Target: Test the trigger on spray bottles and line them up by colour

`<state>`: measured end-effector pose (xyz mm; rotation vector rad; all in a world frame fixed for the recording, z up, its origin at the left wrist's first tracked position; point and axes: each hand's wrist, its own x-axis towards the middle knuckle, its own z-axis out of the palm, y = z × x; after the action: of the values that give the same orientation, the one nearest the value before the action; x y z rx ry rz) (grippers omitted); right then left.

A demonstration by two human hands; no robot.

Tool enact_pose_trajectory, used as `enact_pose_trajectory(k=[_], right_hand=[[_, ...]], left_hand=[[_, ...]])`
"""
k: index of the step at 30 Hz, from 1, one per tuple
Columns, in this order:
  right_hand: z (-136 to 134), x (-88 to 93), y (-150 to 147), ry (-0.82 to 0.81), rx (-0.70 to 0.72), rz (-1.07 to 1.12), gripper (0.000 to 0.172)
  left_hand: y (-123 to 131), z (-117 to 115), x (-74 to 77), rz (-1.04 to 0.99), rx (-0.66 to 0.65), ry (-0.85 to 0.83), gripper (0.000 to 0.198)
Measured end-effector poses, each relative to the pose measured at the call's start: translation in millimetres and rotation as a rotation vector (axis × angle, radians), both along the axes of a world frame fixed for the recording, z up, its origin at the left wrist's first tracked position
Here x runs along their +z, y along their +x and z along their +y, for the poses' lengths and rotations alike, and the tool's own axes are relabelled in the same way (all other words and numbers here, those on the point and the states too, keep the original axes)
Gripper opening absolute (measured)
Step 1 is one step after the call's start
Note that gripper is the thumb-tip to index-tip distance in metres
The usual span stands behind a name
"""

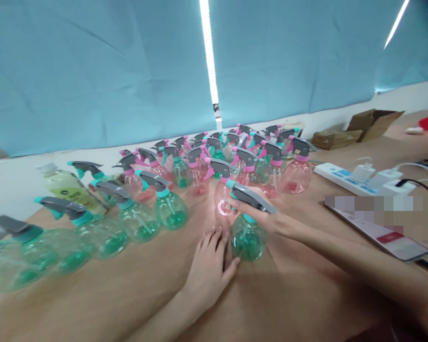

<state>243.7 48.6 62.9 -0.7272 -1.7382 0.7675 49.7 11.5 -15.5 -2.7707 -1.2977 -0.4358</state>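
Observation:
A green spray bottle with a grey and teal spray head stands upright near the middle of the table. My right hand is wrapped round its neck, just under the spray head. Flat on the table to its left lies my left hand, fingers spread, the thumb by the bottle's base. A pink spray bottle stands just behind the held one. Several green spray bottles form a row to the left, and many pink and green ones crowd together behind.
On the right are a white power strip with plugged-in chargers and a phone. Farther back sits an open cardboard box. A bottle with a yellow-green label is behind the left row. Blue sheeting covers the wall.

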Motion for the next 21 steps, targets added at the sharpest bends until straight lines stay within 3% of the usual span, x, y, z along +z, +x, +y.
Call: enact_pose_trajectory(k=[8,16,21], right_hand=[[4.3,-9.3,3.6,-0.01,-0.005,-0.011,0.028],[5.5,-23.7,13.9,-0.083,-0.117,-0.074,0.028],[-9.3,-23.5,20.4,-0.042,-0.229,-0.205,0.035]], left_hand=[[1.2,-0.7,-0.3,-0.001,0.01,-0.004,0.047],[3.4,-3.1,4.4,0.008,0.034,-0.016,0.05],[5.2,-4.7,4.9,0.003,0.04,-0.01,0.049]])
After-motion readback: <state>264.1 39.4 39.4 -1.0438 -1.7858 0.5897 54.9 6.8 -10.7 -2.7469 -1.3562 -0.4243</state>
